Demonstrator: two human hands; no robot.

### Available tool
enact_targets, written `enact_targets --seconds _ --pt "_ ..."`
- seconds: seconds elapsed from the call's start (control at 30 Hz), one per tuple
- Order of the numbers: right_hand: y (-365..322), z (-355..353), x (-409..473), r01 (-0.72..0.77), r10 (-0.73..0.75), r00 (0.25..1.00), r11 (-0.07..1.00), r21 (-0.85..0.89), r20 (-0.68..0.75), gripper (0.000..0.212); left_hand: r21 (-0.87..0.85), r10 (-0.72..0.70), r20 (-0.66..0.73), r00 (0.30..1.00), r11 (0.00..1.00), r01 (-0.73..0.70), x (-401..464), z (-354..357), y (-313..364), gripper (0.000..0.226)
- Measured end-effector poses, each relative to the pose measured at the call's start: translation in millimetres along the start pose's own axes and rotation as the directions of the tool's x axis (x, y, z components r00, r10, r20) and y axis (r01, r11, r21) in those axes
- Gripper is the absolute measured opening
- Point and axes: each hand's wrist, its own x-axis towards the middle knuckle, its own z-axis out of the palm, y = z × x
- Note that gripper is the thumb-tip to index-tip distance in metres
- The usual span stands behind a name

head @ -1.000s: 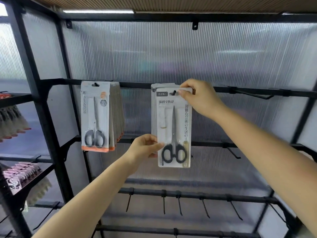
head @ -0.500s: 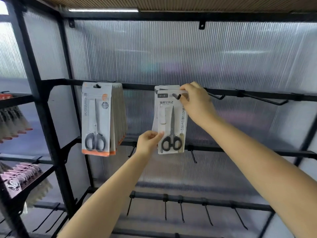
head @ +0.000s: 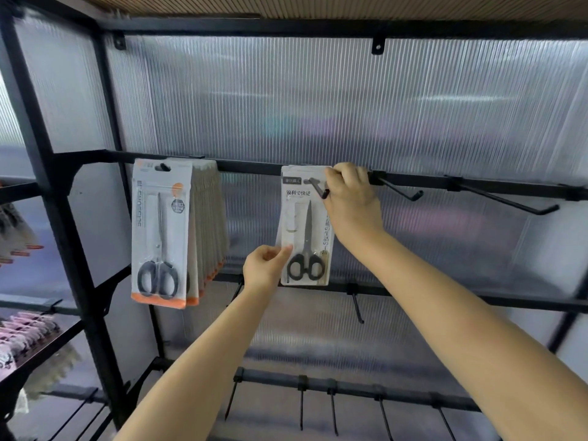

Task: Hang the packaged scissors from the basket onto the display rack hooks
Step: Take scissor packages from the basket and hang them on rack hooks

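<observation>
The scissors package (head: 304,227) hangs upright, already threaded on the rack hook (head: 318,187), my right hand (head: 351,206) pinching its top corner, my left hand (head: 265,265) pinching its lower edge.

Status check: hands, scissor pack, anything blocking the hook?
Right hand pinches scissor pack at top; left hand holds its lower edge. Pack threaded on hook. Nothing blocking.

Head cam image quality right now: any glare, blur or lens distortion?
Head view: wide-angle bowing bends the black metal rack frame at the left edge; soft streaky glare across the ribbed translucent back panel; the white carded black-handled scissors pack reads fairly sharp; pink packs on the left shelf are smeared; lighting even, no hard shadows.
</observation>
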Motion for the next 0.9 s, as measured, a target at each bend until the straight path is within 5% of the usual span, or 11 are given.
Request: enact_targets --seconds 0.47,0.63,0.9 --pt "-3.2 -13.4 -9.5 0.049 0.025 0.938 0.978 -0.202 0.346 0.067 0.270 0.117 -0.030 0.993 0.957 -0.104 -10.5 -0.5 10.2 0.024" --pt "-9.8 -29.8 -22.7 0.088 0.028 0.908 0.963 -0.256 0.418 0.066 0.477 0.160 0.015 0.987 0.867 -0.147 -12.9 -9.1 19.4 0.042" --pt "-40.2 -61.4 -65.1 -0.051 0.163 0.897 0.961 -0.270 0.410 0.055 0.720 0.300 0.175 0.938 0.611 -0.330 -55.4 -27.4 27.2 0.016"
